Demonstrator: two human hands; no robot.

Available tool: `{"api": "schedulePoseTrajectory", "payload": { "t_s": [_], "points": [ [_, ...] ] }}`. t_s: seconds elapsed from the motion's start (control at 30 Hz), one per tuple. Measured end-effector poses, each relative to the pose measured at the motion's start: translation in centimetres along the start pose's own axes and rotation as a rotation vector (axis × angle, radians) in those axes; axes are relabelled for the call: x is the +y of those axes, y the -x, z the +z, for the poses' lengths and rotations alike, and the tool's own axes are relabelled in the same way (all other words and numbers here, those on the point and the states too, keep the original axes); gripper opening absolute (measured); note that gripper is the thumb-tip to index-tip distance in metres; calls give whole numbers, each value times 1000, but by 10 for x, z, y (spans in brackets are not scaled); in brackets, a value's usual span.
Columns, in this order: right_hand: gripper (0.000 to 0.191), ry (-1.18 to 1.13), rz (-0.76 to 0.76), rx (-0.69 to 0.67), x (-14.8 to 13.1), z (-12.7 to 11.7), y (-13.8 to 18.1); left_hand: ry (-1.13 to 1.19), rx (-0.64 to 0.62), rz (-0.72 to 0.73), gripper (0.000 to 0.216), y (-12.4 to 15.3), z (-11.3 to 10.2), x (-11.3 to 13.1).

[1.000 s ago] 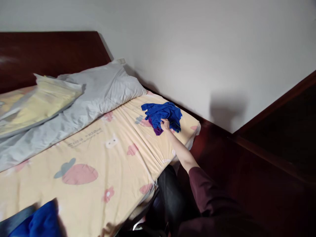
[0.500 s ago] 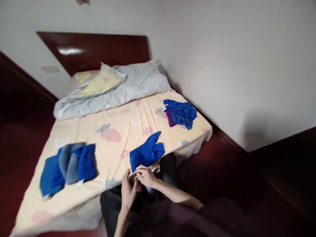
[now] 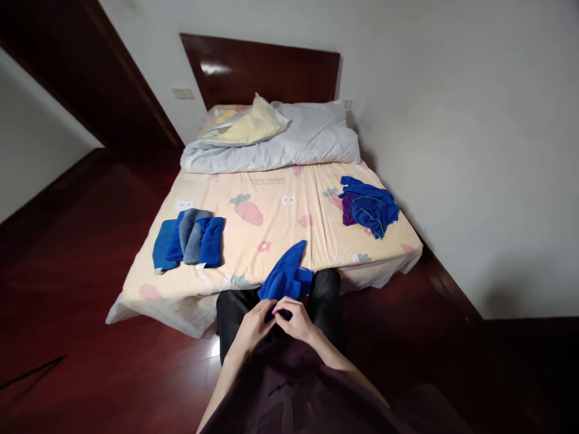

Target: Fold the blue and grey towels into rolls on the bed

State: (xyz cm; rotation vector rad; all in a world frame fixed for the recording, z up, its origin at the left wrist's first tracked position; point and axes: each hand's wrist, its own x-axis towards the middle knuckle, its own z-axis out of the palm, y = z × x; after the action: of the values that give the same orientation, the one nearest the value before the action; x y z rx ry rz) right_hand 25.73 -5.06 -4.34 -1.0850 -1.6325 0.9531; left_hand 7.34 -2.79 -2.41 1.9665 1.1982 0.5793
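I hold a blue cloth [image 3: 286, 278] at the near edge of the bed, its far end lying on the yellow patterned sheet [image 3: 275, 223]. My left hand [image 3: 254, 322] and my right hand [image 3: 296, 318] both pinch its near edge close to my body. A heap of blue cloths with a purple one [image 3: 368, 206] lies at the right side of the bed. A row of folded blue and grey cloths [image 3: 190, 240] lies at the left side.
A grey duvet [image 3: 289, 144] and a yellow pillow [image 3: 246, 128] are piled against the dark wooden headboard [image 3: 262, 69]. A white wall [image 3: 474, 150] runs along the right. Dark red wooden floor [image 3: 81, 289] surrounds the bed.
My right hand left the heap at the right, bringing a blue cloth to the bed's near edge. Both hands now grip it, nearer my body. The view swung left.
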Motion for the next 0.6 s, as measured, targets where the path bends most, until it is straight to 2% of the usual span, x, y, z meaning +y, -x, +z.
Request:
{"api": "schedulePoseTrajectory", "payload": {
  "t_s": [0.07, 0.17, 0.3, 0.37, 0.43, 0.53, 0.6],
  "points": [
    [14, 55, -39, -52, -11, -7, -2, 42, -40, 2, 30, 7, -8, 10],
    [17, 153, -183, -77, -24, -17, -3, 94, -75, 15, 33, 16, -21, 25],
    [23, 285, -309, -104, -38, -24, -3, 9, -73, 24, 32, 24, -33, 33],
    [21, 290, -250, -112, -47, -26, -3, -71, -61, 39, 40, 27, -36, 32],
    [19, 235, -127, -120, -56, -29, -5, -100, -55, 71, 49, 29, -40, 32],
    [18, 103, 79, -139, -67, -37, -9, -24, -40, 140, 58, 34, -51, 35],
    [28, 4, 182, -190, -71, -45, -13, 47, -52, 179, 59, 38, -63, 38]
  ]
}}
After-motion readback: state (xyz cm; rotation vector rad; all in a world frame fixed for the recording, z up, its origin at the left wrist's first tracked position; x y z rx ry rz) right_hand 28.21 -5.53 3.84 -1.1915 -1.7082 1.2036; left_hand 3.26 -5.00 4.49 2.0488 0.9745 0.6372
